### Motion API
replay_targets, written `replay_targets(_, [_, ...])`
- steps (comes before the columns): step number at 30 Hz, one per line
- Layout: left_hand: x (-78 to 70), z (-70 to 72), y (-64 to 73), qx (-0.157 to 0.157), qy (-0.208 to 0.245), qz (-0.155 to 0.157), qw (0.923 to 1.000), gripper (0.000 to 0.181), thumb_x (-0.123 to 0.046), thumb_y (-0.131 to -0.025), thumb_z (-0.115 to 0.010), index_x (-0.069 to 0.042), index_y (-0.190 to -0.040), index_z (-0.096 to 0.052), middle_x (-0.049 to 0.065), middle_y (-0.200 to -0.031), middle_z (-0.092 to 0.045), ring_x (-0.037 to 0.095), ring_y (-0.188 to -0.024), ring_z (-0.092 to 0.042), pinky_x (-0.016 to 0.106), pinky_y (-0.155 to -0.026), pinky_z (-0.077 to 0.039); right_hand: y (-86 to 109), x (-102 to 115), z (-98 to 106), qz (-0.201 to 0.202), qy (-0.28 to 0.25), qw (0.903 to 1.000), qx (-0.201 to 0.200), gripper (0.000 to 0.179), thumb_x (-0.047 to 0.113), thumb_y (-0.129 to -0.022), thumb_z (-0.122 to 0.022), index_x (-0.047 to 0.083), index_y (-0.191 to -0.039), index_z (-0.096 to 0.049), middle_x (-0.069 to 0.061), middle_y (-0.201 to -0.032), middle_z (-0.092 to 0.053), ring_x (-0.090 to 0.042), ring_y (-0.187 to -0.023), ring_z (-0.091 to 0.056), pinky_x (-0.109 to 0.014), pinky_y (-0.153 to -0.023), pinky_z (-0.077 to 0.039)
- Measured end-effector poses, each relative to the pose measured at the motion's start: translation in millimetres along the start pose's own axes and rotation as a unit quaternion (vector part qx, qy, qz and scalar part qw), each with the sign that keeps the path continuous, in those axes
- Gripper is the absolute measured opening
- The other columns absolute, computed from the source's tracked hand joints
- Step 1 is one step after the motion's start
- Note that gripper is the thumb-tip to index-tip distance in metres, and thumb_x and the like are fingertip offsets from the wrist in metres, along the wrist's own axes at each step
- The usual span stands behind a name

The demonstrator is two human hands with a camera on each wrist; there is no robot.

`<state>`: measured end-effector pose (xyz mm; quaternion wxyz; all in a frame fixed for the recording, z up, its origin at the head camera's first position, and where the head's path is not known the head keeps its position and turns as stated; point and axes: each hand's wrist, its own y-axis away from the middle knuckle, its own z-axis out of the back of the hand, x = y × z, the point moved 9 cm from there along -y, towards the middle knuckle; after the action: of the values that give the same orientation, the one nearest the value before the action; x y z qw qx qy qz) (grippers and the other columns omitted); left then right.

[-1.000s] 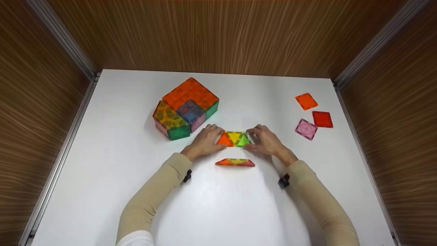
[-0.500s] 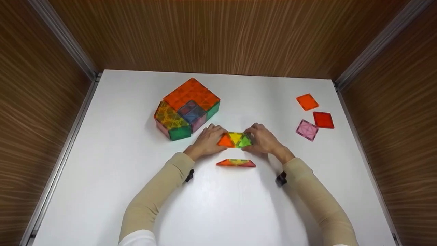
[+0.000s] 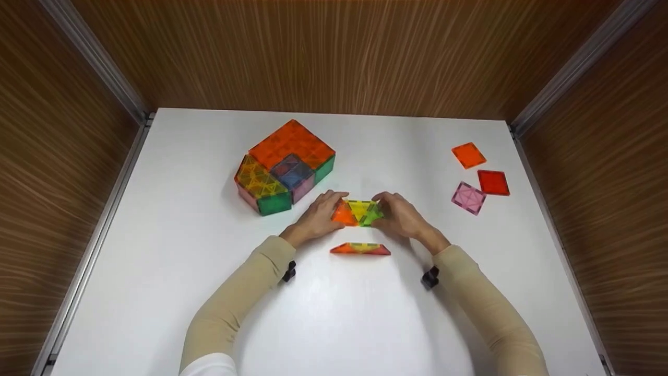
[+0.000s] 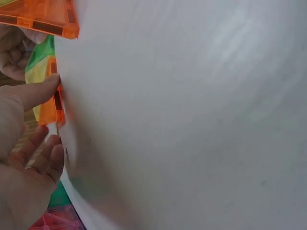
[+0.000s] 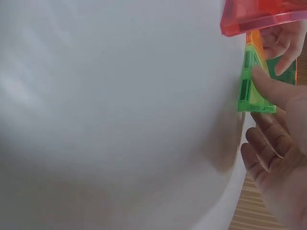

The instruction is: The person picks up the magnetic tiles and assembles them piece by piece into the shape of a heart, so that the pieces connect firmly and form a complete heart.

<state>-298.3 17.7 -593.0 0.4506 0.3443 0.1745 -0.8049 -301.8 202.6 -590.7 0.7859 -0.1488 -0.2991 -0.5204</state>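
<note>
Three translucent triangular magnetic tiles lie edge to edge in a short strip: an orange tile [image 3: 343,213], a yellow tile [image 3: 359,210] and a green tile [image 3: 371,215]. My left hand [image 3: 317,215] grips the orange end, its thumb on the near edge and fingers towards the far side. At the other end my right hand [image 3: 406,215] pinches the green tile [image 5: 257,91] between thumb and fingers, partly covering it. Closer to me a second strip [image 3: 360,249] of orange, yellow and red triangles stands on its long edge.
Behind my left hand stands a built block [image 3: 292,141] of orange, yellow, blue, pink and green tiles. Flat on the right lie an orange square [image 3: 468,155], a red square [image 3: 493,183] and a pink square [image 3: 468,198]. Wood-grain walls [image 3: 334,57] border the white table [image 3: 344,324].
My right hand has shifted slightly left and covers more of the green tile. The left hand stays at the orange end. The standing strip, the block and the loose squares keep their places.
</note>
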Motion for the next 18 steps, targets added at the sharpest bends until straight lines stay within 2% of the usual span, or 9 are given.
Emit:
replay_targets(5, [-1.4,0.2,1.7,-0.01,0.057,0.006,0.9983,0.072,-0.001,-0.093,-0.076,-0.009,-0.157,-0.043,0.016,-0.142,-0.054,0.032,-0.131,-0.06,0.046,-0.119,-0.047,1.2,0,0,0.004,-0.018,0.9998,-0.001,0.059,0.016,-0.09,-0.085,0.003,-0.142,-0.062,-0.017,-0.119,-0.069,-0.031,-0.109,-0.061,-0.048,-0.1,-0.053])
replay_targets(8, [-3.2,0.7,3.2,-0.017,0.062,0.0,0.998,0.07,0.001,-0.094,-0.073,-0.008,-0.157,-0.044,0.016,-0.139,-0.055,0.032,-0.125,-0.061,0.046,-0.116,-0.05,3.6,1,2,0.007,-0.026,0.9996,-0.009,0.053,0.015,-0.09,-0.084,0.004,-0.138,-0.065,-0.016,-0.119,-0.069,-0.03,-0.107,-0.061,-0.047,-0.097,-0.053])
replay_targets(13, [-5.8,1.6,6.5,-0.024,0.075,-0.008,0.9969,0.061,0.002,-0.096,-0.07,-0.006,-0.153,-0.048,0.016,-0.133,-0.058,0.03,-0.11,-0.064,0.045,-0.103,-0.056,6.8,4,6,0.023,-0.05,0.998,-0.031,0.04,0.015,-0.091,-0.083,0.007,-0.128,-0.07,-0.014,-0.109,-0.068,-0.027,-0.099,-0.06,-0.04,-0.088,-0.051])
replay_targets(18, [-8.2,3.5,8.8,-0.034,0.091,-0.021,0.9951,0.048,0.001,-0.097,-0.069,-0.001,-0.143,-0.054,0.017,-0.124,-0.062,0.029,-0.107,-0.064,0.044,-0.098,-0.057,11.0,7,10,0.039,-0.078,0.995,-0.05,0.028,0.014,-0.092,-0.082,0.007,-0.118,-0.072,-0.013,-0.103,-0.069,-0.023,-0.093,-0.059,-0.035,-0.083,-0.05])
